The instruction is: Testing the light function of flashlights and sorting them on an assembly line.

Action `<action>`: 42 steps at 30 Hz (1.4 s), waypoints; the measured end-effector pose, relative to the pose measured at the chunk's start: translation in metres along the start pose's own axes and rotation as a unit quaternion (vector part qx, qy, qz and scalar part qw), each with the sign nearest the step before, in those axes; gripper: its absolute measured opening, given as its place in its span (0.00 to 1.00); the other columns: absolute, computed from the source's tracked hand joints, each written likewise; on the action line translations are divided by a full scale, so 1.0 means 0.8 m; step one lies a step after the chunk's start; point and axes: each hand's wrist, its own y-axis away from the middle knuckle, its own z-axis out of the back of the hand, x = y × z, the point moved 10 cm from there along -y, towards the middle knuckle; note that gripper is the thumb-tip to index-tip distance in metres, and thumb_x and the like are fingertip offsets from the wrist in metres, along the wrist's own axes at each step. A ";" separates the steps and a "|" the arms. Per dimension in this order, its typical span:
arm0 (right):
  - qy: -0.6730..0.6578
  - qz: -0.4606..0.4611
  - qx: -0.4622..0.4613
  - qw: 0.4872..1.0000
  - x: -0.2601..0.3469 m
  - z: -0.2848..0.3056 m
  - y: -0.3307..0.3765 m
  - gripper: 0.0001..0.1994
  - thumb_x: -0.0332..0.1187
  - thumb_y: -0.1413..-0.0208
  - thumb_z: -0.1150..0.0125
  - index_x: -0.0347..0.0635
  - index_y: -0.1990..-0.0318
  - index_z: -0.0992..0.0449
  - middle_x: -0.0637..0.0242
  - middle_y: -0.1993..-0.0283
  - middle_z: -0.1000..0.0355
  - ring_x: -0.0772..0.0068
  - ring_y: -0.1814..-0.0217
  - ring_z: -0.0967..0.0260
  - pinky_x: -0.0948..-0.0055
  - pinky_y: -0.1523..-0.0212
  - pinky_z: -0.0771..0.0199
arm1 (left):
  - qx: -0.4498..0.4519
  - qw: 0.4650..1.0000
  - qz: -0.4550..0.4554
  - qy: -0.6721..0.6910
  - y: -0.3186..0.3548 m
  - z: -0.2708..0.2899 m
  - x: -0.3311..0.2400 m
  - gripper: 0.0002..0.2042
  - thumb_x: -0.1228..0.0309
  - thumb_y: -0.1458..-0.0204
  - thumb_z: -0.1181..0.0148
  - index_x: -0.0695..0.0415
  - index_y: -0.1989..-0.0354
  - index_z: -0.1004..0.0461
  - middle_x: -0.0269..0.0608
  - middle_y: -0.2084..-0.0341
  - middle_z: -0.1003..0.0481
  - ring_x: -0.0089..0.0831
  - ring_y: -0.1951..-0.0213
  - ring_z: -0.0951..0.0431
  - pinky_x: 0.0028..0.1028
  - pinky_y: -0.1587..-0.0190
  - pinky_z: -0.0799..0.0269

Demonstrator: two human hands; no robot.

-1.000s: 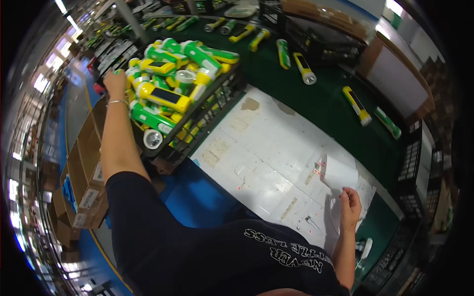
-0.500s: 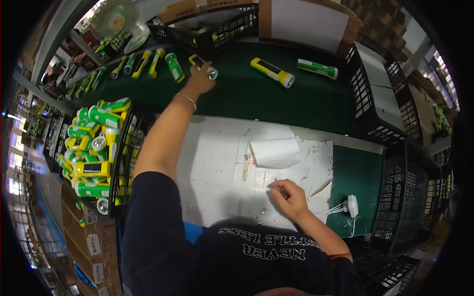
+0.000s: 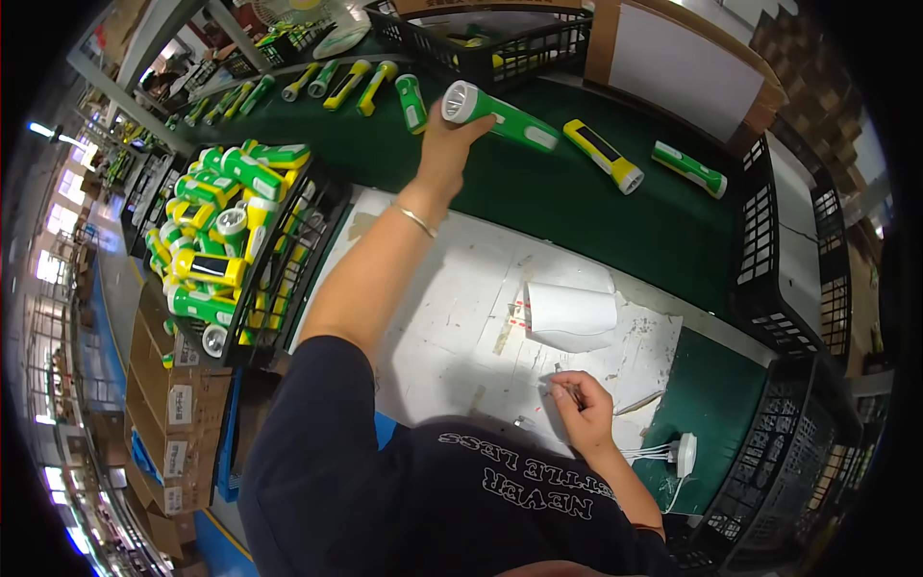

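My left hand (image 3: 444, 142) is stretched out over the green table and grips a green and white flashlight (image 3: 500, 117) lifted off the surface, lens end toward the left. A thin bracelet sits on that wrist. My right hand (image 3: 580, 402) rests low on the white paper sheet (image 3: 452, 317), fingers pinched on a small thin part too small to identify. A curled roll of white paper (image 3: 569, 313) lies just above the right hand.
A black crate (image 3: 288, 279) at left is heaped with green and yellow flashlights (image 3: 219, 231). More flashlights (image 3: 604, 154) lie along the green table (image 3: 663, 231). Black crates (image 3: 788, 279) stand at right and back. A white cabled device (image 3: 685, 454) lies at lower right. Cardboard boxes (image 3: 178, 423) stack at lower left.
My left hand left the crate of flashlights, reached across the green table and now holds a green flashlight lifted toward me. My right hand stayed on the paper sheet.
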 end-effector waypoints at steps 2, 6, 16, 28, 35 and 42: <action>-0.014 0.009 0.000 1.000 0.008 -0.003 0.001 0.05 0.26 0.49 0.43 0.36 0.64 0.27 0.80 0.79 0.40 0.92 0.80 0.52 0.87 0.80 0.53 | -0.009 0.966 0.139 0.216 0.051 -0.025 0.024 0.12 0.68 0.50 0.42 0.52 0.59 0.34 0.33 0.63 0.30 0.28 0.59 0.31 0.36 0.48 0.39; -0.028 0.053 -0.048 0.997 0.035 0.013 0.013 0.05 0.25 0.49 0.43 0.36 0.64 0.27 0.80 0.78 0.40 0.91 0.79 0.52 0.88 0.78 0.53 | 0.051 0.846 0.381 0.370 0.181 -0.112 0.067 0.23 0.47 0.49 0.50 0.54 0.55 0.37 0.43 0.63 0.30 0.37 0.60 0.28 0.42 0.55 0.31; 0.020 0.050 -0.107 0.993 0.061 0.062 0.072 0.07 0.26 0.49 0.43 0.36 0.62 0.27 0.79 0.75 0.36 0.93 0.78 0.48 0.88 0.79 0.50 | 0.202 0.815 0.450 0.305 0.336 -0.186 0.077 0.18 0.53 0.44 0.55 0.56 0.56 0.36 0.39 0.74 0.30 0.25 0.75 0.30 0.25 0.74 0.30; 0.233 0.139 -0.104 0.957 0.105 0.052 0.080 0.08 0.33 0.50 0.43 0.37 0.68 0.30 0.60 0.74 0.33 0.70 0.78 0.37 0.76 0.75 0.37 | 0.224 0.805 0.463 0.295 0.369 -0.182 0.066 0.19 0.53 0.44 0.55 0.58 0.58 0.36 0.39 0.75 0.31 0.26 0.75 0.30 0.25 0.74 0.31; -0.124 -0.141 0.056 0.981 0.012 -0.008 0.074 0.14 0.38 0.50 0.39 0.37 0.62 0.30 0.72 0.72 0.32 0.87 0.74 0.39 0.84 0.74 0.39 | 0.246 0.826 0.451 0.232 0.396 -0.189 0.064 0.22 0.52 0.42 0.59 0.61 0.52 0.38 0.47 0.65 0.28 0.32 0.67 0.26 0.30 0.66 0.26; -0.418 -0.252 0.169 0.856 -0.016 -0.084 0.134 0.17 0.39 0.54 0.41 0.45 0.58 0.34 0.64 0.68 0.29 0.82 0.75 0.37 0.85 0.81 0.46 | 0.259 0.717 0.515 0.392 0.398 -0.208 0.076 0.24 0.59 0.47 0.47 0.60 0.46 0.41 0.52 0.56 0.30 0.41 0.53 0.29 0.39 0.48 0.32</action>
